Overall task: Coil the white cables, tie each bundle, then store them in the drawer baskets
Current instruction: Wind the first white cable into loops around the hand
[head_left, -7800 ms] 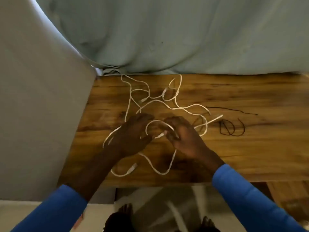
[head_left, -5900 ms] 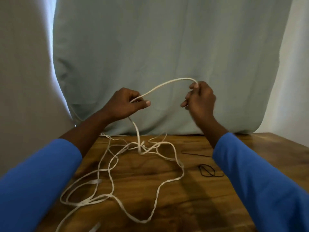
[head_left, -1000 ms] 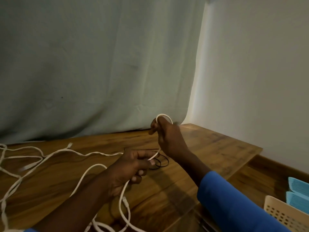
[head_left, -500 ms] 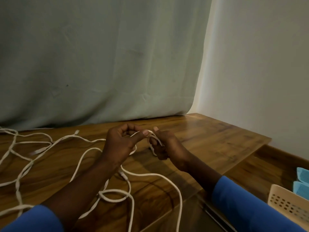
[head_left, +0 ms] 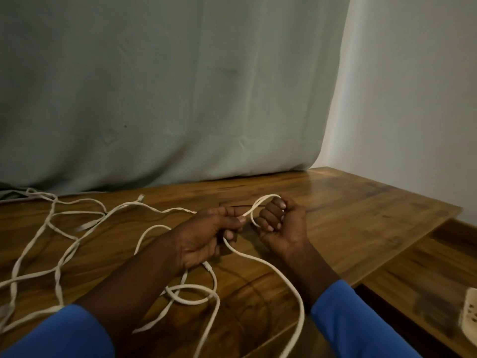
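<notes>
Wooden table (head_left: 361, 215) carries loose white cable (head_left: 59, 257) sprawled across its left half. Left hand (head_left: 204, 236) pinches a cable strand between thumb and fingers. Right hand (head_left: 281, 223), fingers curled closed, grips a small loop just beside it.

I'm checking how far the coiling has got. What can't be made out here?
- Loops in the right hand, head view: hidden by curled fingers.
- White cable: its trailing run is cut by the bottom edge.
- Basket: blurred, cut by the right edge.
- Black ties: hidden behind the hands.
</notes>
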Demonstrator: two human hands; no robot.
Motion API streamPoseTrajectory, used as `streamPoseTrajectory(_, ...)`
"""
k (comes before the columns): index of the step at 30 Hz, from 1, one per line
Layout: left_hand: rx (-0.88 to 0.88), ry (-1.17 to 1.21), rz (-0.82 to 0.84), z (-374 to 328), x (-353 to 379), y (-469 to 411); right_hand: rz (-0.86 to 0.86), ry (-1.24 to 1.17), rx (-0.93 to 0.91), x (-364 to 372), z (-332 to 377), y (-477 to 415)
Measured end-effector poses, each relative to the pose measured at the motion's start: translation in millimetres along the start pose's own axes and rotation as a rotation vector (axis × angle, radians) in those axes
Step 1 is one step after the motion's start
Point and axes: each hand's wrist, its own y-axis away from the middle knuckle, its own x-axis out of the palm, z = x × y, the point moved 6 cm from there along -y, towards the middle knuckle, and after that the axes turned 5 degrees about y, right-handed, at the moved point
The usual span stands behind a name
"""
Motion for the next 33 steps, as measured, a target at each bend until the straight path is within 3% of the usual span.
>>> streamPoseTrajectory(7,-0.243,-0.087,0.094,-3,-9,16,-0.094,-0.046,-0.043,-17,10,-4)
streamPoseTrajectory(10,-0.099,-0.117,-0.019,-11,-17,19,-0.065,0.036,-0.027,-13,6,-3)
streamPoseTrajectory(14,0.226,-0.221,-0.452,-12,-49,4,0.084,0.139,0.108,6,-15,5)
streamPoseTrajectory(17,0.299,-0.297,-0.559,-11,-55,-1,0.155,0.206,0.179,13,-27,14)
streamPoseTrajectory(26,0.374,-0.412,-0.412,-8,-28,1,0.207,0.325,0.239,20,-42,16)
streamPoseTrajectory(33,0.451,-0.321,-0.464,-6,-26,1,0.271,0.300,0.288,25,-49,20)
